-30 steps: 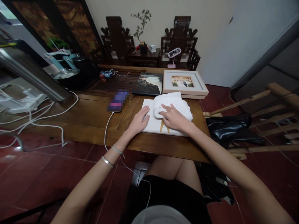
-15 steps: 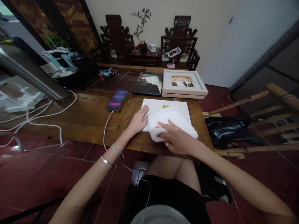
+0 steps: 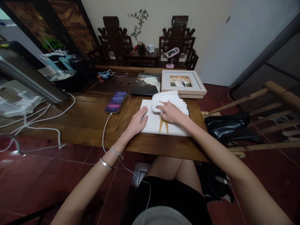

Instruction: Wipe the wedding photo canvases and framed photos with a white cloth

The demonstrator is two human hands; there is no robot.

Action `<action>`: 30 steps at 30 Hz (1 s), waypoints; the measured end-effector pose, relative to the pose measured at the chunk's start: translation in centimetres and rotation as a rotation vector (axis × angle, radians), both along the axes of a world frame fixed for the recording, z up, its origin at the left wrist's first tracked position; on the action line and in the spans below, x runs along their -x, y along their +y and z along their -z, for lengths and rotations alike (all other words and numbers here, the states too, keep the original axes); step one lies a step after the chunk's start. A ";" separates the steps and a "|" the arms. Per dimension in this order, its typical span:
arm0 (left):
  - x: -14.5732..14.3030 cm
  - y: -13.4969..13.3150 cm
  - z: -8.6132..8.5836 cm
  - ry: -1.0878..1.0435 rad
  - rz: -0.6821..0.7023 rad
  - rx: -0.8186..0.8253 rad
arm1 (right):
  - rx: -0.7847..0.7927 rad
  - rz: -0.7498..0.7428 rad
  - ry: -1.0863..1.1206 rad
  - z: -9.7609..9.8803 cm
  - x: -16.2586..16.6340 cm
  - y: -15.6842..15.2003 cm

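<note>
A flat white panel [image 3: 152,125] with a yellow figure on it lies on the wooden table [image 3: 145,143], close to its front edge. Resting on the panel's left edge, my left hand [image 3: 137,121] has its fingers stretched out. My right hand [image 3: 172,112] grips a folded white towel [image 3: 172,97] and presses it on the far part of the panel. The towel hides the upper part of the yellow figure; two yellow legs [image 3: 164,126] show below my hand.
Behind the panel lie a dark picture panel [image 3: 142,86] and a framed photo [image 3: 199,84]. A phone [image 3: 116,101] on a white cable [image 3: 104,134] lies to the left. A bamboo chair [image 3: 269,106] with a black bag [image 3: 227,125] stands at the right.
My right hand has slid the towel away from me, from the panel's near part to its far edge, uncovering the yellow legs. My left hand has stayed at the left edge.
</note>
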State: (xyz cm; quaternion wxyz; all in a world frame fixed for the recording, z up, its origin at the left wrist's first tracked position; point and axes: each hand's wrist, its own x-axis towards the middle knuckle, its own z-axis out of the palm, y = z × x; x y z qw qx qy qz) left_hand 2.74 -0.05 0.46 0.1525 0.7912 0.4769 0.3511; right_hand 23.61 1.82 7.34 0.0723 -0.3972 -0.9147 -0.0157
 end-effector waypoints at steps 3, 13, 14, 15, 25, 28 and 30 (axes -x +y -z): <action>0.0 0.1 0.1 -0.004 0.005 0.002 | -0.040 -0.008 -0.067 0.3 0.8 -0.9; -0.1 0.1 0.0 -0.005 0.010 0.014 | 0.025 -0.272 -0.146 -0.7 0.8 -10.7; -0.1 0.1 0.0 -0.005 0.007 0.017 | 0.050 -0.299 -0.143 -1.1 0.7 -11.2; -0.1 0.1 0.0 -0.007 0.005 0.019 | 0.071 -0.317 -0.141 -1.4 0.6 -11.5; 0.1 0.2 0.2 0.006 0.007 0.010 | 0.147 -0.064 -0.040 -1.6 -1.0 -4.7; 0.1 0.2 0.3 0.005 0.014 0.013 | 0.085 0.013 -0.028 -1.1 -1.0 -1.8; 0.0 0.1 0.2 0.003 0.017 0.014 | 0.052 0.057 -0.029 -0.8 -0.5 -0.3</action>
